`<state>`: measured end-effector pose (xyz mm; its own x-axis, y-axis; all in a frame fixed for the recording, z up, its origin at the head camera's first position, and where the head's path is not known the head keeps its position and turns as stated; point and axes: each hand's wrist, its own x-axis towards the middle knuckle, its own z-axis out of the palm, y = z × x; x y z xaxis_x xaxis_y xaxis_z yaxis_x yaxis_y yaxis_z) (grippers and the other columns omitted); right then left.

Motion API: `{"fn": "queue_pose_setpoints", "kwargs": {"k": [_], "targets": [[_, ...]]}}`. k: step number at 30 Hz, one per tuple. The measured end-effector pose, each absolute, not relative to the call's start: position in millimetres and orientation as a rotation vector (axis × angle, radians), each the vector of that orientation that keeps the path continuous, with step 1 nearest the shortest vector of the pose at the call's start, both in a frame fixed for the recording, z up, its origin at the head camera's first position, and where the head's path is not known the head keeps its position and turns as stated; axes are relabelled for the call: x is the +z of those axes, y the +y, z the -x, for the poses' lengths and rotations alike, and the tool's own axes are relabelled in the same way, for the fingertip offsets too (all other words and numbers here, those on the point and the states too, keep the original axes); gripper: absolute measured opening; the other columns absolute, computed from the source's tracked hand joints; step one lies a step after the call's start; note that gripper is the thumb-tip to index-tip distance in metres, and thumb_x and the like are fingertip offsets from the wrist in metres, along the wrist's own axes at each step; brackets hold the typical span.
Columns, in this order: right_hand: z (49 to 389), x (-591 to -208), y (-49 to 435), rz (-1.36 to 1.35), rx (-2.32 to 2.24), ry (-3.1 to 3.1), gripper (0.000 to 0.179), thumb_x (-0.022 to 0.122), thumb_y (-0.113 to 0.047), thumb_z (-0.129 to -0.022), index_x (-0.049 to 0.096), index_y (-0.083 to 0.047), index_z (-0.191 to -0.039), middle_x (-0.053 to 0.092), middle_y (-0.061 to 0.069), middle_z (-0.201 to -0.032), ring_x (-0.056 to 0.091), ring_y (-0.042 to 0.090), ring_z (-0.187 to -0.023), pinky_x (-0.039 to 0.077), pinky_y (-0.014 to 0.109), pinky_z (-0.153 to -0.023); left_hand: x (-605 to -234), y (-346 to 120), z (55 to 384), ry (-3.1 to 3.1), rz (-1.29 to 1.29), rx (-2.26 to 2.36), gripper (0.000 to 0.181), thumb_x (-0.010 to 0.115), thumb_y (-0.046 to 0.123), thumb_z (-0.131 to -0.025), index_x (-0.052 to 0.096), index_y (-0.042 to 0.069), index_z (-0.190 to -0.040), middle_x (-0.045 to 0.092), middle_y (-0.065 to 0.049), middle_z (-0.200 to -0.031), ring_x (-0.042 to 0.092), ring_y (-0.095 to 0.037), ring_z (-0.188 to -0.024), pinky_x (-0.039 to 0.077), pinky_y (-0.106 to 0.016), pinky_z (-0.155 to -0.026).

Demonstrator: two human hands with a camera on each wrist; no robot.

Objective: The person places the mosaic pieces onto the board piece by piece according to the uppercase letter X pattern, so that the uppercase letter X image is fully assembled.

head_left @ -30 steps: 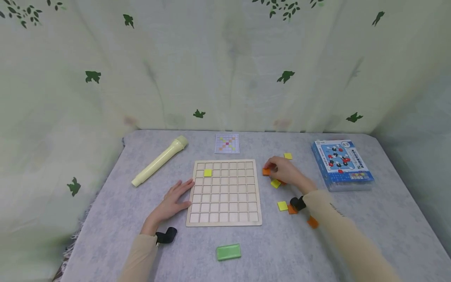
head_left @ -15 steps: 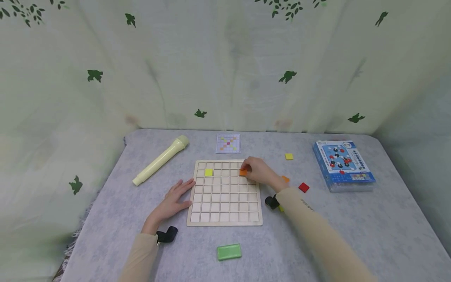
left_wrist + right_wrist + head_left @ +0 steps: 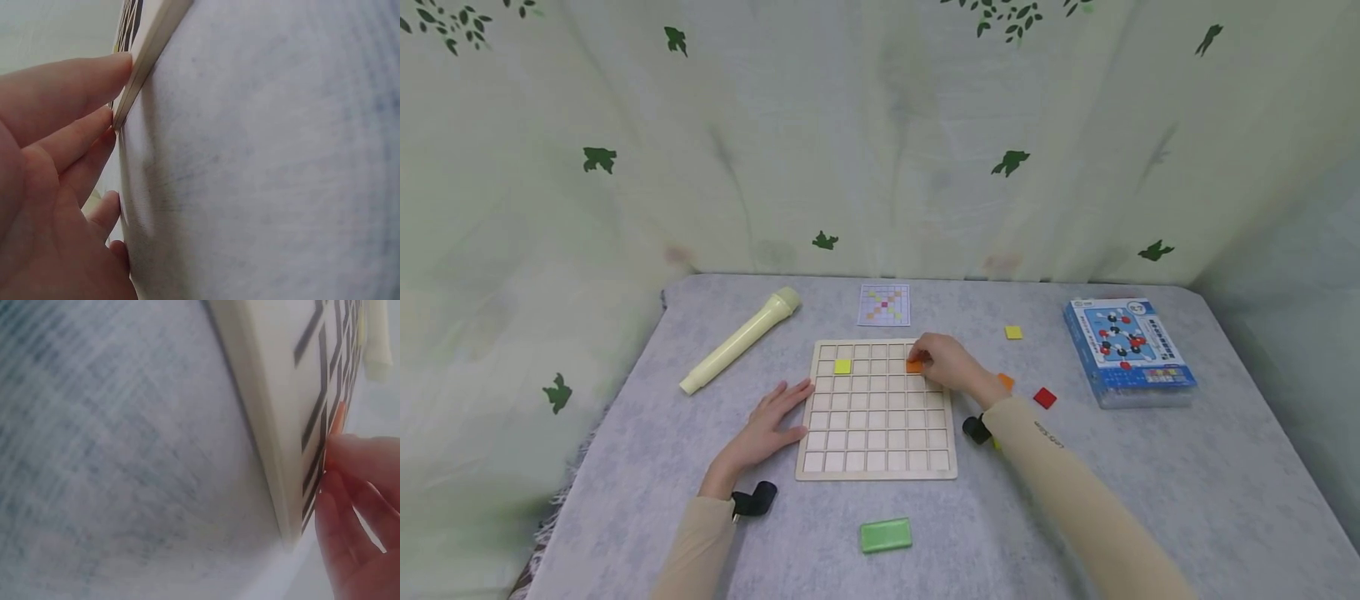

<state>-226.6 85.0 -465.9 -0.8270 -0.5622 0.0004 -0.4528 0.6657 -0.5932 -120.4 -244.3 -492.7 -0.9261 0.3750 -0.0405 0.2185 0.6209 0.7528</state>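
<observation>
My right hand point(image 3: 951, 364) pinches an orange square tile point(image 3: 913, 367) between thumb and fingers, low over the far right part of the wooden grid board point(image 3: 876, 477). In the right wrist view the tile point(image 3: 338, 419) shows at the fingertips, right at the grid cells. Outstretched fingers of my left hand point(image 3: 766, 429) touch the board's left edge; the left wrist view has the fingertips at the side of the board point(image 3: 147, 53). A yellow tile point(image 3: 842, 367) lies in a cell near the far left corner.
Beyond the board lies a small pattern card point(image 3: 883, 305). Loose tiles on the right include yellow point(image 3: 1013, 332), red point(image 3: 1045, 398) and orange point(image 3: 1006, 382); my forearm hides others. A pale yellow flashlight-shaped tube point(image 3: 741, 342), blue box point(image 3: 1127, 350) and green block point(image 3: 885, 536) stand around.
My right hand has carried the orange tile left from the loose tiles onto the board, shifting little in the last half second. The red tile has come into view. My left hand stays put.
</observation>
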Motion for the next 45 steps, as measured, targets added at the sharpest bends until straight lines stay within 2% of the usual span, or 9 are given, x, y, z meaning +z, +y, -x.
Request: {"fn": "queue_pose_setpoints", "kwargs": {"k": [5,11,19,27,37,45], "targets": [[224.0,-460.2,105.7,0.709,-0.984,2.662,0.023,0.060,0.003,-0.086,0.069,-0.004,-0.106,0.064,0.005,-0.102,0.058,0.021,-0.094,0.050,0.035,-0.083,-493.5,-242.5,121.7,2.650,-0.495,1.187,0.063,0.065,0.017,-0.091,0.038,0.003,-0.146,0.027,-0.014,-0.154,0.003,-0.043,-0.142,0.003,-0.065,-0.106],[212.4,-455.5,162.4,0.588,-1.101,2.657,0.020,0.063,0.000,-0.089,0.066,0.000,-0.108,0.065,0.011,-0.104,0.058,0.024,-0.093,0.050,0.041,-0.085,-492.9,-242.2,120.9,2.649,-0.491,1.177,0.064,0.065,0.017,-0.091,0.036,0.003,-0.147,0.026,-0.014,-0.155,0.003,-0.043,-0.142,0.004,-0.066,-0.105],[185.0,-459.3,212.9,0.526,-1.127,2.603,0.019,0.066,0.001,-0.087,0.067,-0.002,-0.105,0.066,0.006,-0.100,0.058,0.022,-0.090,0.050,0.043,-0.085,-492.6,-245.3,120.2,2.656,-0.491,1.170,0.064,0.065,0.016,-0.091,0.037,0.002,-0.147,0.026,-0.015,-0.154,0.003,-0.043,-0.141,0.004,-0.066,-0.105],[175.3,-467.0,201.5,0.559,-1.045,2.656,0.024,0.070,-0.002,-0.083,0.067,-0.005,-0.107,0.064,0.004,-0.102,0.055,0.021,-0.089,0.048,0.041,-0.083,-489.7,-243.8,119.6,2.657,-0.492,1.180,0.063,0.065,0.017,-0.091,0.038,0.002,-0.146,0.027,-0.015,-0.154,0.003,-0.043,-0.141,0.003,-0.066,-0.105],[178.0,-470.3,178.0,0.691,-0.862,2.766,0.020,0.076,0.003,-0.076,0.065,-0.006,-0.091,0.057,0.000,-0.086,0.050,0.017,-0.076,0.046,0.033,-0.071,-493.0,-243.4,118.9,2.641,-0.495,1.230,0.063,0.065,0.018,-0.091,0.037,0.003,-0.146,0.026,-0.014,-0.154,0.002,-0.042,-0.142,0.003,-0.066,-0.105],[180.2,-465.7,168.7,0.689,-0.826,2.761,0.021,0.076,0.002,-0.077,0.066,-0.007,-0.093,0.058,-0.001,-0.087,0.052,0.017,-0.079,0.047,0.034,-0.073,-492.6,-244.1,117.5,2.649,-0.534,1.274,0.062,0.064,0.017,-0.091,0.039,0.005,-0.146,0.028,-0.011,-0.154,0.003,-0.041,-0.141,0.003,-0.066,-0.104]]}}
